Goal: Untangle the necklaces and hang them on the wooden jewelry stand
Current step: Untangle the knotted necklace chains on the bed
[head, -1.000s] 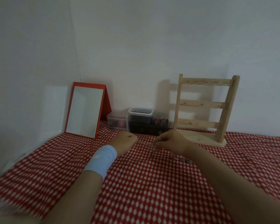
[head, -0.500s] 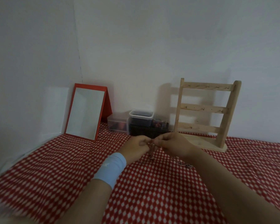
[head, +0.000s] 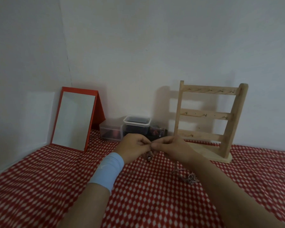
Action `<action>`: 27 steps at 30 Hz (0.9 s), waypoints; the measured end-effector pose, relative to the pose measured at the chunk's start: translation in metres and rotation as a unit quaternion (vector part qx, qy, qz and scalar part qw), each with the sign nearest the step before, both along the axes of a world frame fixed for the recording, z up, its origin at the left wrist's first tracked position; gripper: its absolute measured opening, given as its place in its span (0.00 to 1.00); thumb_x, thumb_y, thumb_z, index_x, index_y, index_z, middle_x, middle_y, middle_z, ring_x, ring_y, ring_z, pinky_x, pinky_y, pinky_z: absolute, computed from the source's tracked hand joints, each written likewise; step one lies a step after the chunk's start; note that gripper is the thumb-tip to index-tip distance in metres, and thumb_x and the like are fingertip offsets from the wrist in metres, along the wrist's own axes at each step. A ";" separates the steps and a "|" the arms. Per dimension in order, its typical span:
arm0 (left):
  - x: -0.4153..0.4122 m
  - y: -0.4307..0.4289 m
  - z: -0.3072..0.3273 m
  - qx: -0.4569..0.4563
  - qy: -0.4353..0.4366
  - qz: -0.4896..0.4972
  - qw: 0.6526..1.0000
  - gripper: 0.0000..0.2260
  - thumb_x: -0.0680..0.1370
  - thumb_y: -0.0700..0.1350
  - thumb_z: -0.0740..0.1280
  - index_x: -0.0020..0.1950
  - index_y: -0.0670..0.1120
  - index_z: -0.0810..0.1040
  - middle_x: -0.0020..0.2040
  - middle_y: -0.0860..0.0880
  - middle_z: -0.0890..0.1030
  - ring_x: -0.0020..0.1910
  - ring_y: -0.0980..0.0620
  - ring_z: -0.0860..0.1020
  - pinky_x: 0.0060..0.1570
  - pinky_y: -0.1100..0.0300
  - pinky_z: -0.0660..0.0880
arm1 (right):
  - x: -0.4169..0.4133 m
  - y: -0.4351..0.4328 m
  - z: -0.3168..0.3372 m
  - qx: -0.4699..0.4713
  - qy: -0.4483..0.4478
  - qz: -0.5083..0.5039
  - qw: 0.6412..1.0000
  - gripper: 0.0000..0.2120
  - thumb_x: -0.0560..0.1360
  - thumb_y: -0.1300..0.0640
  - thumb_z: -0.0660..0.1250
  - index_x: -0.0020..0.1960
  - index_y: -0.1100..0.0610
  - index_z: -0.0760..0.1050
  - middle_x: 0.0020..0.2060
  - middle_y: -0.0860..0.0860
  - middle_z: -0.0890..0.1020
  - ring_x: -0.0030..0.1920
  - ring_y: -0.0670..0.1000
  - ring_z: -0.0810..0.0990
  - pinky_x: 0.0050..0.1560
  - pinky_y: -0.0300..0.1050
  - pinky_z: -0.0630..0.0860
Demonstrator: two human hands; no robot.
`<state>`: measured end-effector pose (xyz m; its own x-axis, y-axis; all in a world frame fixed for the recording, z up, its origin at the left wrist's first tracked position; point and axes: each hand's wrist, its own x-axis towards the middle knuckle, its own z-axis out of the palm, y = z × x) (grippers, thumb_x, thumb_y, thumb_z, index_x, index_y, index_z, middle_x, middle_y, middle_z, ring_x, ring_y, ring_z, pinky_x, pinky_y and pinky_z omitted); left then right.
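Cloth: the red-and-white checked tablecloth (head: 138, 203) lies under both your forearms.
Wristband: a light blue wristband (head: 108, 170) sits on your left wrist.
Necklaces: the necklaces (head: 190, 178) lie partly as a small silvery heap on the cloth, just beside your right forearm. A thin strand rises from it toward your fingers.
Pendant: a small dark pendant (head: 149, 158) hangs just under the place where your hands meet.
Left hand: your left hand (head: 132, 148) has its fingers curled, with thumb and fingertips pinched together on the chain.
Right hand: your right hand (head: 170, 148) pinches in the same way, and its fingertips touch those of the left. The chain inside the pinch is too thin to see.
Step in hand: I judge you are working on one knot, held between the two pinches.
How to do it well: keep the pinches close and pull softly, because a hard pull will probably tighten the knot. Let the heap stay loose on the cloth, so its weight does not drag.
Stand: the wooden jewelry stand (head: 209, 119) is upright near the wall, behind your right hand. I see nothing hanging on its hooks.
Far left: a red-framed mirror (head: 74, 119) and some plastic boxes (head: 136, 122) stand along the wall.
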<state>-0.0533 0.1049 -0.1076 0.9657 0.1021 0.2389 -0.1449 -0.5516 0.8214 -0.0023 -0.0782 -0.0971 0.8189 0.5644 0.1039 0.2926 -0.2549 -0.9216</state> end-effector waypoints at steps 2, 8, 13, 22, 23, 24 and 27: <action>0.005 0.000 0.002 -0.011 0.009 -0.012 1.000 0.01 0.76 0.44 0.71 0.45 0.48 0.82 0.40 0.49 0.86 0.39 0.50 0.85 0.50 0.51 0.81 | 0.006 0.001 0.001 0.003 -0.012 -0.002 1.000 0.07 0.77 0.54 0.74 0.49 0.57 0.87 0.38 0.46 0.88 0.38 0.40 0.85 0.46 0.35 0.77; 0.018 0.003 0.001 0.013 0.054 -0.045 0.997 0.04 0.78 0.44 0.67 0.45 0.51 0.80 0.45 0.51 0.84 0.46 0.53 0.82 0.55 0.55 0.78 | 0.015 -0.002 0.000 -0.038 -0.007 0.003 0.999 0.06 0.78 0.56 0.71 0.48 0.56 0.87 0.39 0.49 0.88 0.37 0.49 0.80 0.44 0.43 0.79; 0.022 -0.002 -0.005 -0.047 0.076 -0.037 0.995 0.08 0.78 0.44 0.67 0.41 0.52 0.82 0.41 0.54 0.82 0.45 0.55 0.78 0.51 0.59 0.72 | 0.021 0.001 -0.008 -0.062 -0.009 -0.047 0.997 0.05 0.76 0.57 0.73 0.46 0.53 0.88 0.38 0.47 0.88 0.39 0.43 0.85 0.49 0.42 0.83; 0.027 0.000 -0.013 -0.263 0.084 -0.085 0.957 0.12 0.77 0.38 0.66 0.37 0.49 0.83 0.37 0.46 0.81 0.39 0.49 0.78 0.46 0.55 0.73 | 0.022 -0.003 -0.005 -0.024 0.039 -0.022 0.999 0.06 0.77 0.59 0.72 0.50 0.55 0.88 0.42 0.53 0.88 0.42 0.50 0.87 0.48 0.44 0.84; 0.026 0.001 -0.014 -0.268 0.085 -0.090 0.955 0.11 0.77 0.39 0.66 0.38 0.48 0.83 0.38 0.46 0.81 0.40 0.49 0.78 0.47 0.54 0.73 | 0.023 -0.005 -0.005 -0.016 0.051 -0.017 0.998 0.07 0.77 0.59 0.72 0.51 0.55 0.88 0.43 0.53 0.89 0.43 0.50 0.87 0.49 0.44 0.83; 0.026 0.002 -0.015 -0.268 0.087 -0.097 0.955 0.09 0.77 0.39 0.66 0.39 0.48 0.83 0.39 0.46 0.81 0.41 0.49 0.78 0.49 0.54 0.73 | 0.024 -0.006 -0.005 -0.010 0.060 -0.014 0.998 0.07 0.78 0.60 0.71 0.52 0.56 0.87 0.42 0.53 0.88 0.40 0.50 0.87 0.47 0.44 0.83; 0.026 -0.003 -0.013 -0.301 0.088 -0.109 0.943 0.10 0.79 0.36 0.63 0.40 0.44 0.79 0.38 0.46 0.80 0.38 0.51 0.78 0.44 0.57 0.74 | 0.025 -0.005 -0.008 0.010 0.092 -0.038 0.995 0.08 0.79 0.61 0.69 0.52 0.60 0.86 0.36 0.55 0.86 0.33 0.50 0.82 0.36 0.44 0.82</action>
<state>-0.0275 0.1017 -0.1208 0.9987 -0.0377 0.0341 -0.0322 0.0495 0.9983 0.0231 -0.0837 -0.1053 0.8650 0.5001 -0.0415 0.0984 -0.2501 -0.9632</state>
